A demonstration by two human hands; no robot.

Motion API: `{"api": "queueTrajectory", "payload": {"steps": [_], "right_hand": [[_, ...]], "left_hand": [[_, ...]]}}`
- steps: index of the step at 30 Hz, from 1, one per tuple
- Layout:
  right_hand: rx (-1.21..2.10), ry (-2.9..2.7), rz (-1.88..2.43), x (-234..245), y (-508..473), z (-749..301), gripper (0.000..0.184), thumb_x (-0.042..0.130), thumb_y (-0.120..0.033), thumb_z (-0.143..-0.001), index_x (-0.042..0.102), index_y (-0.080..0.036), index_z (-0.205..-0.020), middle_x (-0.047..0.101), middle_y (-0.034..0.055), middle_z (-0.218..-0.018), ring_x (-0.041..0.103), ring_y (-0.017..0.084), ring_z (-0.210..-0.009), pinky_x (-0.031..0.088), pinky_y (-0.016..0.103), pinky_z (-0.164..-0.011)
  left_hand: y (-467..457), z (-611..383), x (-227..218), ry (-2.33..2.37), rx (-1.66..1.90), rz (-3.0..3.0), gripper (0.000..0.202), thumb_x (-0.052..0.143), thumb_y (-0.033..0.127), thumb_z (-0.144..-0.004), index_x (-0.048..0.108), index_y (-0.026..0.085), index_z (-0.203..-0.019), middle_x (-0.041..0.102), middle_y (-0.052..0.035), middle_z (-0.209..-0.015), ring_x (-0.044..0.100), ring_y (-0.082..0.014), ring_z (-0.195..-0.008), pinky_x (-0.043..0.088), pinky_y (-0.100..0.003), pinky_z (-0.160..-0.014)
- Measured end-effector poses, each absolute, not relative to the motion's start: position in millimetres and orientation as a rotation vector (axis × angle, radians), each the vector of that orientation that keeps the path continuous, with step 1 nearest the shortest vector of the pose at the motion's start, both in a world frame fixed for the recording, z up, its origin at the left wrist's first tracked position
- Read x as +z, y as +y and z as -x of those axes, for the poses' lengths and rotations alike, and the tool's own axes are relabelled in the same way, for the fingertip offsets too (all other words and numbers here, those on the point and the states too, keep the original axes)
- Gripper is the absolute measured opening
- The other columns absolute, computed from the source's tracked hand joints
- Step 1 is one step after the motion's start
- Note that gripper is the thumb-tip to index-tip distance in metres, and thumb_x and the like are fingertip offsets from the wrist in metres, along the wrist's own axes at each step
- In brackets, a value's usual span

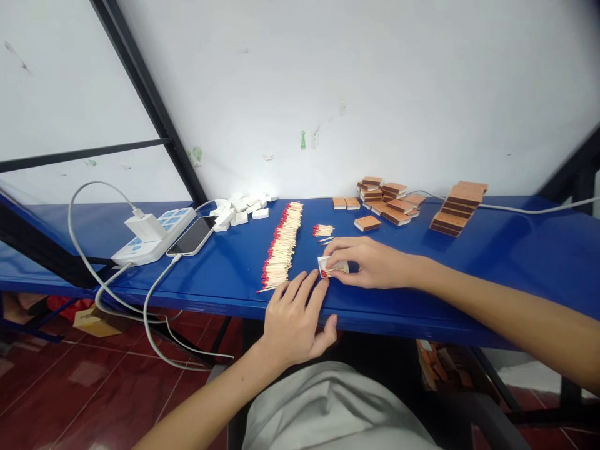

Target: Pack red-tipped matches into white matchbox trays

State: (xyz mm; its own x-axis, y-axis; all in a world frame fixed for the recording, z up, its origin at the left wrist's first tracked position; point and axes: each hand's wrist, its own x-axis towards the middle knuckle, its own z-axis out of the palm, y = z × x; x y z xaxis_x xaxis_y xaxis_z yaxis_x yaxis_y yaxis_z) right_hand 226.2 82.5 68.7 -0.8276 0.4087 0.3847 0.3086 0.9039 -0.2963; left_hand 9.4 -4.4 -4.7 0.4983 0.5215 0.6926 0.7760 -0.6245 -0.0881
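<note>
In the head view, my right hand [363, 262] is closed around a small white matchbox tray [322, 265] on the blue table, thumb and fingers at its sides. A few red-headed matches [328, 273] lie in the tray, partly hidden by the fingers. My left hand [297, 315] rests over the table's front edge, fingers stretched and apart, holding nothing. Its fingertips lie between the tray and a long row of matches [282, 247]. Just beyond the tray is a small bunch of matches [322, 230], with a couple of loose ones beside it.
White trays [239, 209] are heaped at the back left, by a phone [192, 236] and a power strip [154, 240] with cables. Brown matchboxes [391, 203] are piled at the back right, near a stack of matchbox sleeves [458, 208]. A black frame [150, 94] stands left.
</note>
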Motion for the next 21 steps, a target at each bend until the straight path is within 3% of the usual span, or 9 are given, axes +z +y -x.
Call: {"api": "queueTrajectory", "payload": {"steps": [8, 13, 21], "right_hand": [[0.355, -2.569, 0.609, 69.1, 82.4, -223.9, 0.004, 0.061, -0.017, -0.086, 0.061, -0.019, -0.090, 0.068, 0.0038, -0.088, 0.062, 0.017, -0.077, 0.048, 0.028, -0.071], [0.404, -2.591, 0.590, 71.4, 81.3, -225.0, 0.009, 0.060, -0.016, -0.086, 0.064, -0.019, -0.094, 0.071, 0.0051, -0.095, 0.064, 0.018, -0.083, 0.050, 0.030, -0.076], [0.452, -2.630, 0.515, 76.0, 78.0, -223.9, 0.016, 0.058, -0.011, -0.086, 0.069, -0.020, -0.093, 0.072, 0.0061, -0.101, 0.066, 0.018, -0.088, 0.052, 0.032, -0.083]], "left_hand": [[-5.6, -10.1, -1.8, -1.080, -0.894, 2.368, 0.048, 0.052, 0.038, -0.090, 0.061, 0.013, -0.129, 0.054, -0.0210, -0.145, 0.061, -0.0342, -0.118, 0.049, -0.046, -0.091], [-6.9, -10.1, -0.5, -1.088, -0.880, 2.369, 0.047, 0.053, 0.039, -0.090, 0.061, 0.014, -0.129, 0.042, -0.0232, -0.154, 0.059, -0.0352, -0.122, 0.050, -0.046, -0.089], [-8.5, -10.4, 2.7, -1.114, -0.816, 2.411, 0.049, 0.051, 0.040, -0.091, 0.060, 0.015, -0.132, 0.042, -0.0210, -0.155, 0.054, -0.0368, -0.131, 0.049, -0.048, -0.093]]}}
